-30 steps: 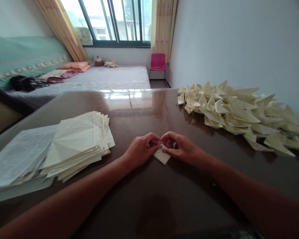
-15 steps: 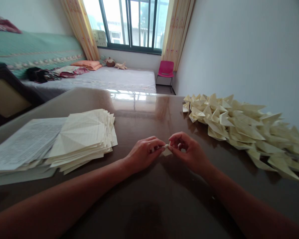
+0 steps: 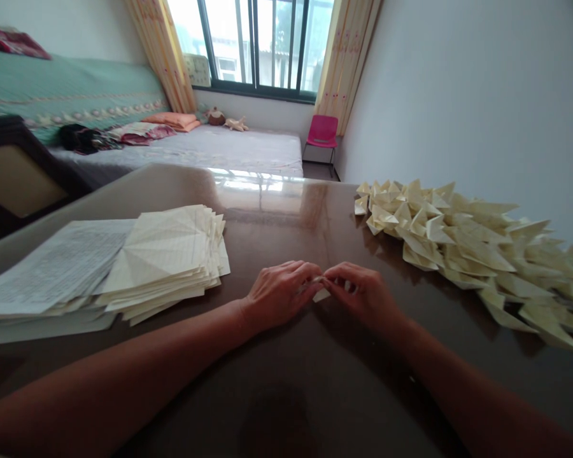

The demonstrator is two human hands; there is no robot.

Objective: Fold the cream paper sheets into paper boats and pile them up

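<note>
A small piece of folded cream paper (image 3: 321, 294) is pinched between my two hands above the brown table (image 3: 267, 248). My left hand (image 3: 286, 289) grips its left side with thumb and fingers pressed together. On the other side, my right hand (image 3: 358, 289) pinches the paper, thumb below and fingers curled over. The fingertips nearly meet and cover most of the paper. To the left lies a stack of creased cream sheets (image 3: 167, 245), beside printed sheets (image 3: 62, 261). On the right is a heap of folded paper boats (image 3: 463, 235).
Beyond the table's far edge is a bed (image 3: 248, 146) with orange pillows (image 3: 172, 121) and soft toys (image 3: 236, 123). A pink chair (image 3: 322, 132) stands below the window. The white wall (image 3: 482, 95) runs along the right, close to the heap.
The paper diamond that showed below my fingers is now mostly hidden, tilted between them. My right fingers have closed down toward the left ones. The camera view has shifted slightly left.
</note>
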